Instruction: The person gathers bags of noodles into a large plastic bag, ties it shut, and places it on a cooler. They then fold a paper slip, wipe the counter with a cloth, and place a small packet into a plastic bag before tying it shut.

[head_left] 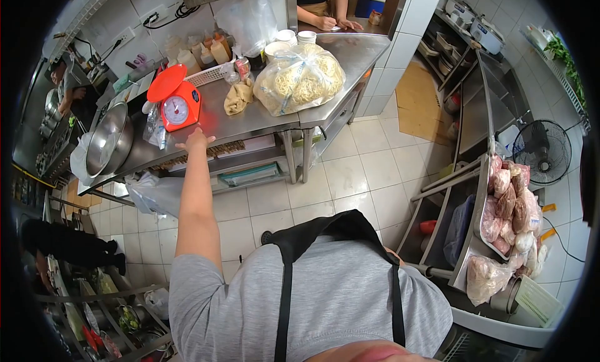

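Observation:
My left hand [197,139] reaches forward to the edge of the steel counter [262,119], its fingers spread and nothing visible in them. Just beyond it stands a red dial scale [181,107] with a round red pan [167,83] tilted at its top. Beside the scale, to the left, lies a crumpled clear plastic bag [154,128]. A beige cloth [238,98] sits to the right, and further along is a large clear bag of pale noodles [300,81]. My right hand is out of sight, hidden by my body.
A big metal bowl [109,140] stands at the counter's left end. Sauce bottles [219,51] and stacked white cups [286,37] line the back. Bagged meat [512,206] fills a tray at right, near a black fan [542,151]. Other people are at left and beyond the opening.

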`<control>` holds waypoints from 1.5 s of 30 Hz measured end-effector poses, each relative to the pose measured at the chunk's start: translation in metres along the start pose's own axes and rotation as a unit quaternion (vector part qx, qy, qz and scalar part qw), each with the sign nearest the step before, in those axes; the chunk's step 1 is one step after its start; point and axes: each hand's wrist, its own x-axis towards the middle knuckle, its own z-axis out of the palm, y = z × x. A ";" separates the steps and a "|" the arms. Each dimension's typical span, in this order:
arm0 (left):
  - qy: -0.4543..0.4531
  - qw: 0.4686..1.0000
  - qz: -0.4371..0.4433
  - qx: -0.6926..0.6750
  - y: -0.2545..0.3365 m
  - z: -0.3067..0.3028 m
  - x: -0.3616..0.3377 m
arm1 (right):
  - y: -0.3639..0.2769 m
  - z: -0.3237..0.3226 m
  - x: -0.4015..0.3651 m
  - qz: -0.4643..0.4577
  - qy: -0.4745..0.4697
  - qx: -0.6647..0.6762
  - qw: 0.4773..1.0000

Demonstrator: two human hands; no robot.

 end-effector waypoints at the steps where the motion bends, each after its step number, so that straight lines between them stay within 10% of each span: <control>1: 0.002 1.000 -0.001 -0.001 0.000 0.001 0.001 | 0.000 0.000 0.000 0.000 0.001 -0.001 1.000; 45: 0.011 1.000 0.000 -0.009 -0.002 0.007 0.010 | 0.002 0.001 0.005 -0.009 0.007 -0.009 1.000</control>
